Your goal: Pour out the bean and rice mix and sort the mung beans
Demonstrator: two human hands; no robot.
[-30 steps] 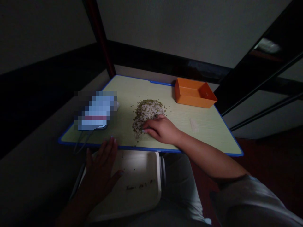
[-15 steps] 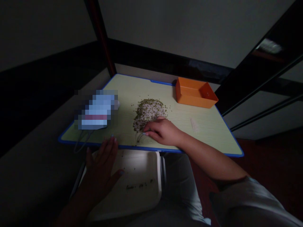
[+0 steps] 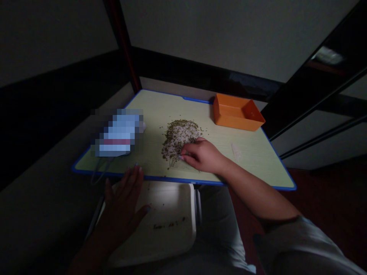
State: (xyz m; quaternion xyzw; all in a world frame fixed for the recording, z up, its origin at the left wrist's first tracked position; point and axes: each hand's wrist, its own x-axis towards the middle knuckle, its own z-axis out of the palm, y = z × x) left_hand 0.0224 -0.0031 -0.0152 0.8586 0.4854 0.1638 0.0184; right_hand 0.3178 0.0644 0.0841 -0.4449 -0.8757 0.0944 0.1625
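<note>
A mixed pile of small green and pale grains (image 3: 182,135) lies on the pale yellow-green tabletop (image 3: 155,107). At the pile's near right edge is my right hand (image 3: 202,154), its thumb and fingers pinched together low over the table. Thin curved lines and a faint see-through patch show beside those fingertips; what they grip is too unclear to name. In shadow, my left hand (image 3: 123,198) is held with fingers stretched out and thumb apart, over the left side of a white tray (image 3: 192,214) below the table's front edge. Dark specks dot this tray.
An orange open box (image 3: 239,124) stands at the table's back right. On the left lies a pixelated blue-white item (image 3: 117,133) with a loop of cord. A small pale strip (image 3: 236,151) rests right of my right hand. Blue edging rims the table; walls stand behind.
My right hand has shifted slightly right and away from me, along the near edge of the pile, still pinched. My left hand has stayed in place.
</note>
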